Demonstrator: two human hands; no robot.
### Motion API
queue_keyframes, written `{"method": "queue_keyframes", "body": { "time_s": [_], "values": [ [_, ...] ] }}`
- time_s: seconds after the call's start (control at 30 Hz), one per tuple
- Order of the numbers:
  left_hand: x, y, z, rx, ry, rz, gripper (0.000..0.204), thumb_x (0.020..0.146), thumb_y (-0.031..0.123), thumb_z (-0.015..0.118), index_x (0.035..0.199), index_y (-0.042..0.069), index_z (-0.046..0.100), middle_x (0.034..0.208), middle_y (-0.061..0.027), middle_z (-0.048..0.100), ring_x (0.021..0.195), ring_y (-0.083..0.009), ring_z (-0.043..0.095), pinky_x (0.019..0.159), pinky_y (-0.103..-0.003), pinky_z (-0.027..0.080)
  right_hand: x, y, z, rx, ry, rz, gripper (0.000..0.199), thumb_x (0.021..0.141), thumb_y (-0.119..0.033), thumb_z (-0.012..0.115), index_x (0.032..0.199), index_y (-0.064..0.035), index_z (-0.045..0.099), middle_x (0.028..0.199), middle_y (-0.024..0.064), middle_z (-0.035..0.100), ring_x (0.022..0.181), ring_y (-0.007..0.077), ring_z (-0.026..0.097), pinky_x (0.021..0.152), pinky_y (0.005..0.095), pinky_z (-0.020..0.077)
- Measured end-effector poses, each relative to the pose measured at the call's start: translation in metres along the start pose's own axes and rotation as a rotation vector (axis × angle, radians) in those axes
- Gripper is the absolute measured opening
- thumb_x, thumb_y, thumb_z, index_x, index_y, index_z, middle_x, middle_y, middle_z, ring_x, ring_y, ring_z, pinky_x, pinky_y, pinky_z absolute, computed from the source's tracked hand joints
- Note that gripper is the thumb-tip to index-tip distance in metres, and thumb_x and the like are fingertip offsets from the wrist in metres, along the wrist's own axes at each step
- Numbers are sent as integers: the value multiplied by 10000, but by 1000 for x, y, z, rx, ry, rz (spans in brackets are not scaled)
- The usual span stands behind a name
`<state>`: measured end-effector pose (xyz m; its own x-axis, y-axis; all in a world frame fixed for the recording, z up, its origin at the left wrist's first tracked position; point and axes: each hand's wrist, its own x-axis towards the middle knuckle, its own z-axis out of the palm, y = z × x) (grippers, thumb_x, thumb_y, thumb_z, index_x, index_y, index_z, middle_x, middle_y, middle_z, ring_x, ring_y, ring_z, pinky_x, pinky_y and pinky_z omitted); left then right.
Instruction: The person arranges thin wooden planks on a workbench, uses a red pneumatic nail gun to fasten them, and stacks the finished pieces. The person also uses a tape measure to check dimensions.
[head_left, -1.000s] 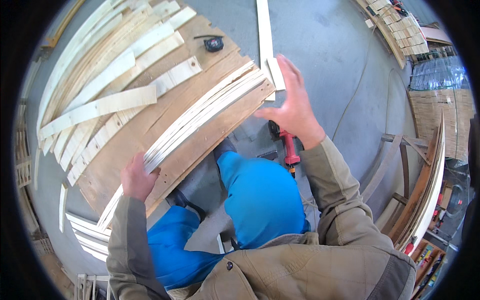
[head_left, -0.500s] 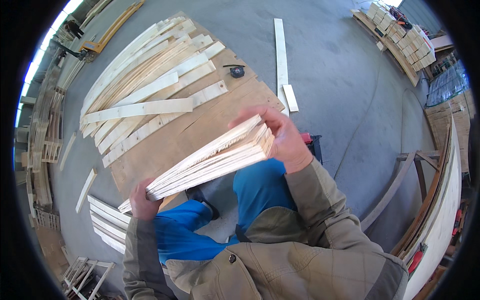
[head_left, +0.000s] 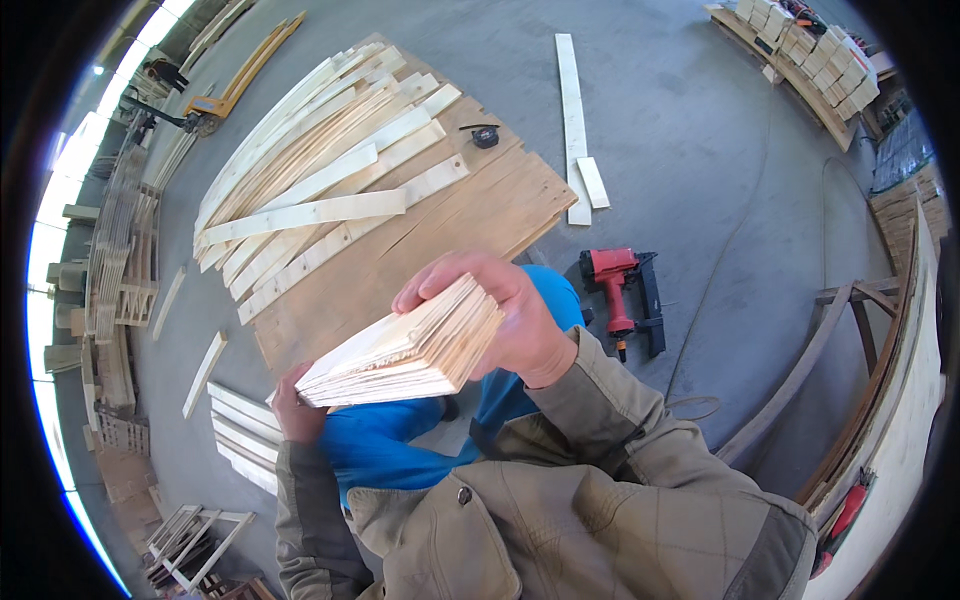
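Between my two hands is a stack of thin plywood strips [head_left: 400,355], its rough cut end turned up toward me at the right. My left hand [head_left: 296,404] is closed around the stack's far left end. My right hand [head_left: 500,310] wraps the right end, fingers over the top face and palm behind the cut edges. The strips fan slightly apart near that end. Beyond the stack lies a brown plywood sheet [head_left: 500,205] bearing many loose pale strips [head_left: 310,212] and a black tape measure [head_left: 485,137].
A red and black nail gun [head_left: 622,290] lies on the floor to the right. Two pale boards [head_left: 572,110] lie farther off. More strips [head_left: 240,435] are stacked at left, near a yellow pallet jack [head_left: 225,100]. Curved panels [head_left: 890,400] stand at the right.
The stack has come lower and closer to my body, its right end swinging left and showing more cut edges. My view has shifted, and the nail gun now shows fully.
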<state>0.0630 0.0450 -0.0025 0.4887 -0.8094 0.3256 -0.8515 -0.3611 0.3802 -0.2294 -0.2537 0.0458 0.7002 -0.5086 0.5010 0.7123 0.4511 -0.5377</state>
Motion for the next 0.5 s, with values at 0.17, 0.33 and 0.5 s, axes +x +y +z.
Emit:
{"method": "queue_keyframes", "body": {
  "time_s": [0.17, 0.33, 0.5],
  "values": [
    [-18, 3, -10, 29, 66, -15, 328, 883, 70, 799, 1207, 71, 740, 1164, -163, 774, 1104, -343, 739, 976, -421, 562, -6, -6, 18, -23, -40, 51, 789, 624, -271, 1042, 1274, -53, 652, 1246, 157, 715, 1215, 314, 687, 1056, 463, 555],
    [-37, 1, -18, -13, 77, -55, 370, 864, 74, 831, 1221, 72, 736, 1169, -148, 764, 1124, -329, 726, 1003, -414, 553, -6, -4, 30, -107, -153, -60, 755, 648, -287, 1036, 1261, -40, 670, 1245, 153, 711, 1204, 309, 690, 1058, 462, 555],
    [-43, 4, -21, -183, 114, -93, 333, 893, 136, 805, 1207, 81, 707, 1113, -100, 742, 1071, -268, 707, 1010, -397, 551, -4, -3, 31, -184, -208, -132, 748, 661, -309, 1035, 1250, -24, 673, 1245, 156, 705, 1185, 305, 694, 1049, 455, 558]
  ]
}}
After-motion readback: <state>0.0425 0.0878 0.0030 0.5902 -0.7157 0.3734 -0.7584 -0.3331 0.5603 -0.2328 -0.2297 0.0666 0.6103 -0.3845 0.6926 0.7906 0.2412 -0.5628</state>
